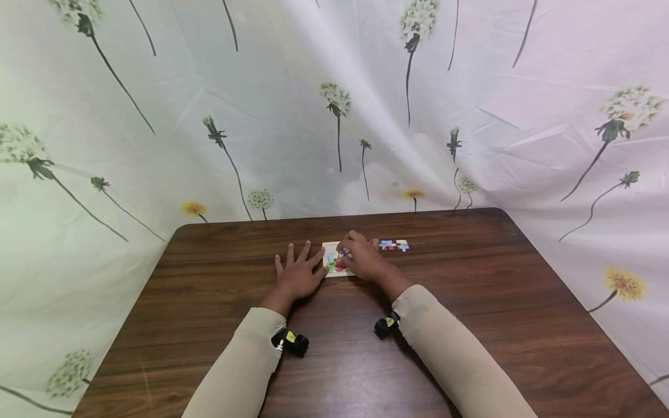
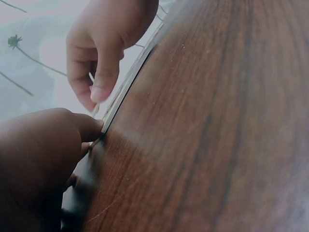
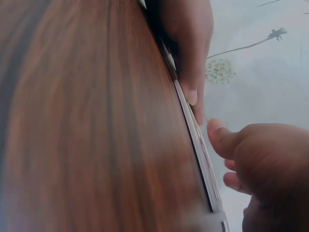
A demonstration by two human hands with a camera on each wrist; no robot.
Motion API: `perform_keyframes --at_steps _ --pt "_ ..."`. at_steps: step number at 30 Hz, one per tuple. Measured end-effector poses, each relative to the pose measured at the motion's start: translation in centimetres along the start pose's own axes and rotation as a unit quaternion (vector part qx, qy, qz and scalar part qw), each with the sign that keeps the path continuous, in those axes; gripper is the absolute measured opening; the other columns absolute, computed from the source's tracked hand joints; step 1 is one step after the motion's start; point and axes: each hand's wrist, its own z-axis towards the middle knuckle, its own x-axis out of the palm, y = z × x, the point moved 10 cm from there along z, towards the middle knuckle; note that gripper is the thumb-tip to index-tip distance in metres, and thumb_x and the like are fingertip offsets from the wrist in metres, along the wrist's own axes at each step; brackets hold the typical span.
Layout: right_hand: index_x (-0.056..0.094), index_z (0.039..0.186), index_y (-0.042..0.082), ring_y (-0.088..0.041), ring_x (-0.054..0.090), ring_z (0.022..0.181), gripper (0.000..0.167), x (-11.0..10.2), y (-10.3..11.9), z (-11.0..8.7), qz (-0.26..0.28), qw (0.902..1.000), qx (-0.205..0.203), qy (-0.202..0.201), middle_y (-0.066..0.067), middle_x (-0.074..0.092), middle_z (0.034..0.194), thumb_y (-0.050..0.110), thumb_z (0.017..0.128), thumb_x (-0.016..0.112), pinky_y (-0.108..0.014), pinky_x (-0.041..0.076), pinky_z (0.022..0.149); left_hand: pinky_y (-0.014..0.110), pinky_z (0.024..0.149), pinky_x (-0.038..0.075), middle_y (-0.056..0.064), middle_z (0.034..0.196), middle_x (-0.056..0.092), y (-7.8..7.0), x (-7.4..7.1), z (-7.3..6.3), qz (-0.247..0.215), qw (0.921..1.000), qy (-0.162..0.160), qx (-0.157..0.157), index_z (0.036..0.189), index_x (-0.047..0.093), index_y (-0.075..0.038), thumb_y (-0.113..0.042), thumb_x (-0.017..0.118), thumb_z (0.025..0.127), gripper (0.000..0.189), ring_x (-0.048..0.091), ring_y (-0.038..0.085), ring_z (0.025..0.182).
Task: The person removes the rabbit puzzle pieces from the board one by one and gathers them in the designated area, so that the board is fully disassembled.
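Note:
A small jigsaw puzzle board (image 1: 331, 246) with a pale frame and colourful pieces lies toward the far side of the table. At its left edge rests my left hand (image 1: 299, 277), fingers spread on the table, with the thumb touching the frame. My right hand (image 1: 363, 257) is over the board's right part and hides much of it. In the left wrist view, the right hand (image 2: 108, 48) pinches a thin puzzle piece (image 2: 96, 109), tilted up just above the board. The left thumb (image 2: 91, 126) is right at the board's edge. The piece's picture is hidden.
Two loose puzzle pieces, a nearer one (image 1: 387, 245) and an outer one (image 1: 402, 245), lie right of the board. The brown wooden table (image 1: 334, 371) ends at a flower-printed cloth (image 1: 292, 145) behind. Wrist cameras are strapped to both sleeves.

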Motion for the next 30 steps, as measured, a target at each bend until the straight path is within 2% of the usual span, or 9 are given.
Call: perform_keyframes --at_steps 8,16,26,30 --pt "0.075 0.126 0.015 -0.034 0.056 0.132 0.027 -2.0 -2.3 -1.8 0.031 0.9988 0.012 -0.035 -0.009 0.061 0.135 0.033 0.106 0.074 -0.054 0.027 0.098 0.082 0.128 -0.008 0.008 0.187 0.007 -0.1 -0.2 -0.2 0.0 1.0 -0.006 0.002 0.174 0.031 -0.034 -0.057 0.045 0.115 0.065 -0.01 0.05 0.17" --pt "0.075 0.12 0.015 -0.036 0.054 0.126 0.021 -3.7 -3.9 -3.9 0.044 0.9972 0.009 -0.059 -0.012 0.061 0.134 0.03 0.106 0.075 -0.059 0.025 0.095 0.082 0.128 -0.009 0.008 0.187 0.007 -0.3 -0.4 -0.5 -0.009 0.9999 -0.006 0.004 0.174 0.031 -0.034 -0.056 0.045 0.115 0.065 -0.011 0.049 0.17" --pt "0.076 0.123 0.016 -0.035 0.053 0.127 0.024 -4.3 -6.0 -5.1 0.039 0.9969 0.037 -0.057 -0.011 0.062 0.137 0.031 0.104 0.077 -0.054 0.024 0.095 0.082 0.128 -0.008 0.008 0.187 0.008 -0.2 -0.3 -0.3 0.0 1.0 -0.005 0.004 0.174 0.031 -0.034 -0.056 0.044 0.115 0.065 -0.01 0.05 0.17" --pt "0.077 0.123 0.016 -0.037 0.053 0.131 0.024 -4.4 -6.7 -5.4 0.037 0.9967 0.051 -0.051 -0.012 0.062 0.138 0.031 0.104 0.077 -0.056 0.024 0.097 0.082 0.128 -0.008 0.008 0.187 0.008 -0.1 -0.2 -0.3 0.001 1.0 -0.005 0.003 0.174 0.031 -0.034 -0.056 0.044 0.115 0.065 -0.009 0.05 0.17"
